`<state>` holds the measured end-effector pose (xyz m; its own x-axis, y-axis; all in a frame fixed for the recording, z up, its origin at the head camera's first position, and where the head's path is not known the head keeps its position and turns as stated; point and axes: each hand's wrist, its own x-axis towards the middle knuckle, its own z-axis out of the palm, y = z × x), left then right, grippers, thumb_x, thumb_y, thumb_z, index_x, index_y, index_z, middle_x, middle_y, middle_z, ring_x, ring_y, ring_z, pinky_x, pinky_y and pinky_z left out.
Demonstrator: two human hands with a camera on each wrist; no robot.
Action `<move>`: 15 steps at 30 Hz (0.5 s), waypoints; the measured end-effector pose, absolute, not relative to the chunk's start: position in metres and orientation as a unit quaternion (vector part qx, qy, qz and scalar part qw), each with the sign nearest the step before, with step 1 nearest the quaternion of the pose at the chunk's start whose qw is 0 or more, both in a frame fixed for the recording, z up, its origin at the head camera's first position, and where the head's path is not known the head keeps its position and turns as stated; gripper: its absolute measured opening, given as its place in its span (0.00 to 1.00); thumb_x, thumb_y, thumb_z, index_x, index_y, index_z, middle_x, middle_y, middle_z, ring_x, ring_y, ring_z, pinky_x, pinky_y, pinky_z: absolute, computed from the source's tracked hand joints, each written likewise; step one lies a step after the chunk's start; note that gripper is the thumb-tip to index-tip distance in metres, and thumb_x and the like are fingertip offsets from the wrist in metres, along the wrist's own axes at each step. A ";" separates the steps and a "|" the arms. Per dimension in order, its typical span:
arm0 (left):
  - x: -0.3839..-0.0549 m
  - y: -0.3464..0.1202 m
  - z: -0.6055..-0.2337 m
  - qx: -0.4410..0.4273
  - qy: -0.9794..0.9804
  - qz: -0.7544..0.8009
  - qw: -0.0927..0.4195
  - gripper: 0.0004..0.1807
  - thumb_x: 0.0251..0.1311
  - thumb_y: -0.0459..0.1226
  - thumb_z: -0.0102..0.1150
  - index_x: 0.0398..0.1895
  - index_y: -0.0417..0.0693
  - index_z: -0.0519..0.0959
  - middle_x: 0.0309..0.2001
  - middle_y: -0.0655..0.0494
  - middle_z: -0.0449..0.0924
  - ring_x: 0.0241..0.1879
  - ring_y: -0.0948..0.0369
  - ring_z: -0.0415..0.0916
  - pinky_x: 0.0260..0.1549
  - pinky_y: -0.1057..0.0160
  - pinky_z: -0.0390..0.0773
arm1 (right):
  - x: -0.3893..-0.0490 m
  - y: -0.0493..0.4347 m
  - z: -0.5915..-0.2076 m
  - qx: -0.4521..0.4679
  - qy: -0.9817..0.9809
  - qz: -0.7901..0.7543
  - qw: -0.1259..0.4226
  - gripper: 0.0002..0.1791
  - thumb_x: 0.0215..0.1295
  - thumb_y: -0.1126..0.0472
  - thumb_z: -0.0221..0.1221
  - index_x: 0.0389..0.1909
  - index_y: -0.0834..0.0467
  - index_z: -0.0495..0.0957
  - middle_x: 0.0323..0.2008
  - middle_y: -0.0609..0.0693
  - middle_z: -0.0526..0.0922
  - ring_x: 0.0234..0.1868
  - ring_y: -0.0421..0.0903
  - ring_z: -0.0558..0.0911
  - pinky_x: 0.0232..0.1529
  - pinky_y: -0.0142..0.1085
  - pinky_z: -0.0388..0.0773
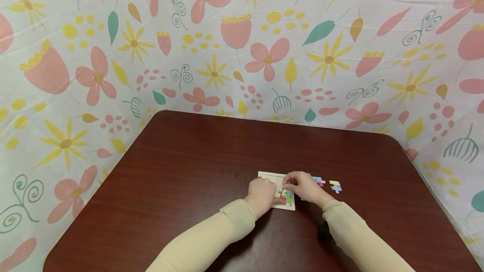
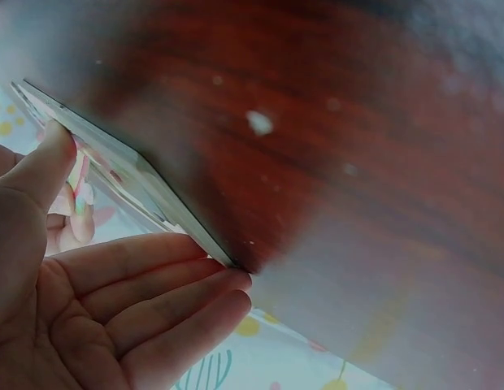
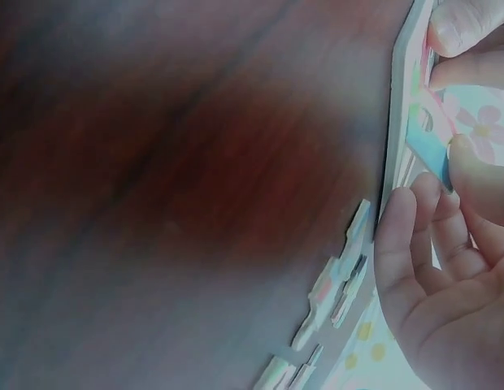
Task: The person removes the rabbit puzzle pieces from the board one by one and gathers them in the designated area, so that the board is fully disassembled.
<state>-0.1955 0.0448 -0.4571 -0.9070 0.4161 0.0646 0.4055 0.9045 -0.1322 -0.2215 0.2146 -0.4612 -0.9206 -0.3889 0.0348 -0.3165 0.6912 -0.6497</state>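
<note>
A light wooden jigsaw board lies on the table, with colourful pieces set in its near right part. My left hand is at the board's left side. In the left wrist view, its thumb presses on the board's face while the nearly straight fingers rest against the edge. Over the board's right side, my right hand pinches a puzzle piece. The right wrist view shows this blue and pink puzzle piece tilted between thumb and fingers, its lower edge close over the board.
Loose puzzle pieces lie right of the board: one blue and yellow piece apart, others partly behind my right hand. The dark brown table has a flowered cloth behind it and at the sides.
</note>
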 end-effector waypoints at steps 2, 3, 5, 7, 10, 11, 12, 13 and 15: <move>-0.196 0.045 -0.458 -0.212 -0.974 0.059 0.048 0.29 0.41 0.71 0.55 0.22 0.57 0.84 0.20 0.62 0.80 0.25 0.62 0.77 0.17 0.66 0.75 | -0.223 0.216 -0.461 -0.187 0.918 -0.345 0.053 0.02 0.61 0.64 0.62 0.30 0.57 0.79 0.27 0.45 0.76 0.29 0.41 0.73 0.30 0.33 0.71; -0.196 0.045 -0.458 -0.211 -0.974 0.060 0.050 0.29 0.40 0.71 0.55 0.22 0.58 0.84 0.20 0.62 0.80 0.25 0.63 0.77 0.17 0.66 0.75 | -0.223 0.218 -0.461 -0.184 0.918 -0.348 0.054 0.02 0.61 0.64 0.61 0.30 0.57 0.79 0.27 0.45 0.76 0.29 0.41 0.73 0.30 0.33 0.71; -0.196 0.046 -0.458 -0.210 -0.974 0.061 0.052 0.29 0.39 0.71 0.56 0.23 0.58 0.84 0.20 0.62 0.80 0.25 0.63 0.77 0.17 0.66 0.75 | -0.225 0.220 -0.461 -0.178 0.917 -0.352 0.056 0.02 0.62 0.64 0.61 0.30 0.56 0.79 0.27 0.45 0.77 0.30 0.42 0.73 0.31 0.34 0.72; -0.196 0.046 -0.457 -0.210 -0.974 0.061 0.054 0.29 0.39 0.70 0.57 0.24 0.58 0.84 0.21 0.62 0.81 0.25 0.63 0.77 0.17 0.65 0.75 | -0.227 0.222 -0.461 -0.172 0.918 -0.353 0.059 0.02 0.62 0.63 0.61 0.30 0.55 0.79 0.27 0.45 0.77 0.30 0.42 0.74 0.32 0.34 0.72; -0.196 0.046 -0.456 -0.209 -0.974 0.064 0.055 0.29 0.39 0.70 0.57 0.24 0.58 0.85 0.21 0.62 0.81 0.26 0.62 0.77 0.18 0.65 0.75 | -0.227 0.225 -0.457 -0.174 0.917 -0.354 0.064 0.02 0.62 0.63 0.61 0.31 0.56 0.80 0.28 0.46 0.78 0.31 0.42 0.74 0.31 0.34 0.71; -0.196 0.046 -0.456 -0.210 -0.974 0.064 0.058 0.29 0.38 0.70 0.57 0.25 0.58 0.85 0.21 0.62 0.81 0.25 0.62 0.77 0.17 0.65 0.74 | -0.226 0.226 -0.456 -0.175 0.916 -0.356 0.069 0.02 0.62 0.62 0.61 0.31 0.57 0.80 0.28 0.46 0.78 0.30 0.42 0.74 0.30 0.34 0.71; -0.195 0.046 -0.456 -0.211 -0.973 0.066 0.062 0.29 0.38 0.70 0.57 0.24 0.58 0.85 0.21 0.62 0.81 0.25 0.63 0.77 0.17 0.66 0.74 | -0.226 0.228 -0.455 -0.176 0.914 -0.358 0.076 0.03 0.62 0.62 0.61 0.31 0.57 0.81 0.28 0.47 0.79 0.30 0.42 0.74 0.30 0.34 0.72; -0.195 0.046 -0.456 -0.212 -0.973 0.067 0.065 0.28 0.38 0.70 0.58 0.24 0.59 0.85 0.21 0.62 0.81 0.24 0.63 0.76 0.17 0.66 0.74 | -0.225 0.230 -0.453 -0.179 0.911 -0.361 0.083 0.04 0.62 0.61 0.61 0.32 0.58 0.81 0.28 0.47 0.79 0.29 0.41 0.74 0.30 0.34 0.72; -0.195 0.046 -0.457 -0.214 -0.972 0.069 0.073 0.28 0.37 0.70 0.58 0.24 0.59 0.85 0.21 0.62 0.81 0.23 0.63 0.76 0.17 0.66 0.73 | -0.225 0.236 -0.451 -0.192 0.905 -0.368 0.093 0.06 0.63 0.60 0.60 0.33 0.59 0.81 0.28 0.47 0.80 0.28 0.40 0.74 0.28 0.34 0.72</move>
